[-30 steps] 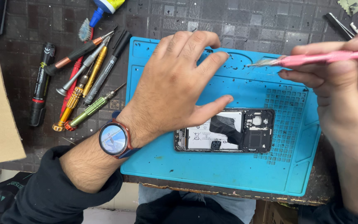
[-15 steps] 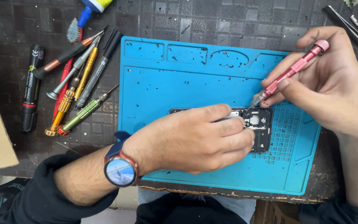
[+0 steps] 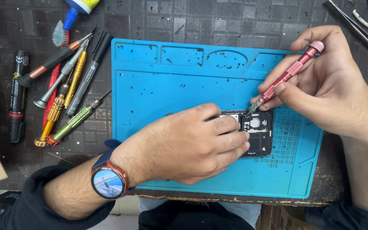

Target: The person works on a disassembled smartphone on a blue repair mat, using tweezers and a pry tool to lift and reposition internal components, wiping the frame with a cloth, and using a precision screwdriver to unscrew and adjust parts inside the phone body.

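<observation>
One opened smartphone (image 3: 258,132) lies back-up on the blue repair mat (image 3: 158,85), right of centre. Left hand (image 3: 184,145) presses flat over it, fingers closed on its body. Right hand (image 3: 324,85) pinches a pink precision screwdriver (image 3: 288,74), tip at the phone's top edge. Spare screwdrivers (image 3: 64,89) lie left of the mat.

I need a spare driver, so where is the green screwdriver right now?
In the head view the green screwdriver lies on the dark table, just left of the blue mat, lowest in the row of tools beside the yellow screwdriver.
</observation>
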A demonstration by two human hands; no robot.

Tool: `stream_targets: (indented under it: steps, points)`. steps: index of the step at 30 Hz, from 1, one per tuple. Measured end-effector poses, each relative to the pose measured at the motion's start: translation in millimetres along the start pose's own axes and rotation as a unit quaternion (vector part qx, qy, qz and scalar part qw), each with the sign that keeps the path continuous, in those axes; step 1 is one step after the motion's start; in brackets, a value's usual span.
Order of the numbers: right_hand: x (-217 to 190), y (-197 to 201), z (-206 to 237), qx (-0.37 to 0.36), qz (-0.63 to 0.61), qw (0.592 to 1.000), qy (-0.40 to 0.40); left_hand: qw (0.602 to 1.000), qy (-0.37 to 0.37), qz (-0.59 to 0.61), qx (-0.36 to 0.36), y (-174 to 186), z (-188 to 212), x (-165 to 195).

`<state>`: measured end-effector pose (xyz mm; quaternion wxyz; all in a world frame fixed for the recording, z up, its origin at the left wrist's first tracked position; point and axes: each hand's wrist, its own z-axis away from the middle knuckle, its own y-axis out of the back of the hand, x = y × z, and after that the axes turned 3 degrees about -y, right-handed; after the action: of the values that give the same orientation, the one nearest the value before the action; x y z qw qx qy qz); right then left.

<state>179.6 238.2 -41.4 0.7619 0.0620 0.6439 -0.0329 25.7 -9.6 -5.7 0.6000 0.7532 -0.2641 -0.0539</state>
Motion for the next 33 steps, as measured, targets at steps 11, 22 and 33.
stream_targets:
  steps: [11, 22, 33]
  points:
    - [-2.4, -3.3, -1.7, 0.019, 0.042, 0.999, -0.01, 1.0, -0.003, 0.001, 0.002, -1.1, 0.4, -1.4]
    - [-8.6, -7.9, -4.2, 0.042, 0.026, 0.999, -0.017, 0.999, 0.009, 0.043, -0.001, -3.8, -0.2, -2.8]
    - [-26.0, -26.5, 11.3, 0.087, 0.213, 0.964, 0.133, 0.998, 0.01, 0.054, 0.006, -3.1, 0.1, -7.5]
